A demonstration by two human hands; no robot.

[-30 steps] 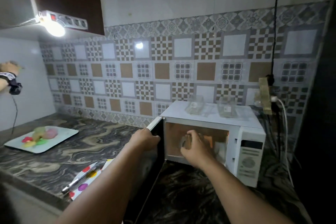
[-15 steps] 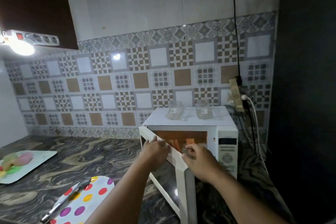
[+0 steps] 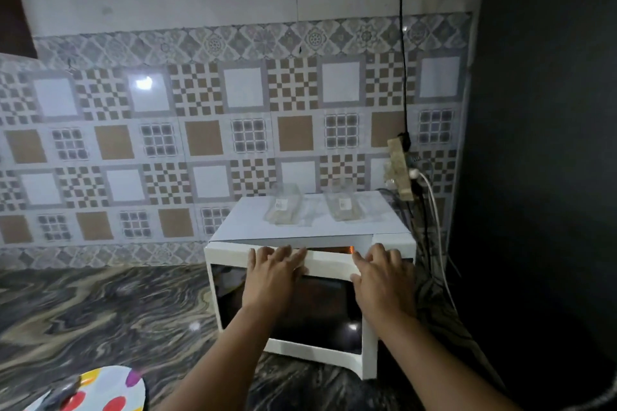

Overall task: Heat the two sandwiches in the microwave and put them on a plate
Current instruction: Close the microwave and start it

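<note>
A white microwave stands on the marble counter against the tiled wall. Its door, with a dark window, is nearly closed; a narrow orange-lit gap shows along the top right. My left hand lies flat with straight fingers against the door's upper edge. My right hand presses the door's right side, fingers spread. The sandwiches are hidden behind the door. A polka-dot plate sits at the bottom left.
Two clear plastic containers rest on the microwave's top. A power strip with cables hangs on the wall to the right. A dark wall bounds the right side. The marble counter stretches left.
The microwave door has swung from wide open to nearly closed. Both hands moved from the opening and door edge onto the door's front. The view shifted right.
</note>
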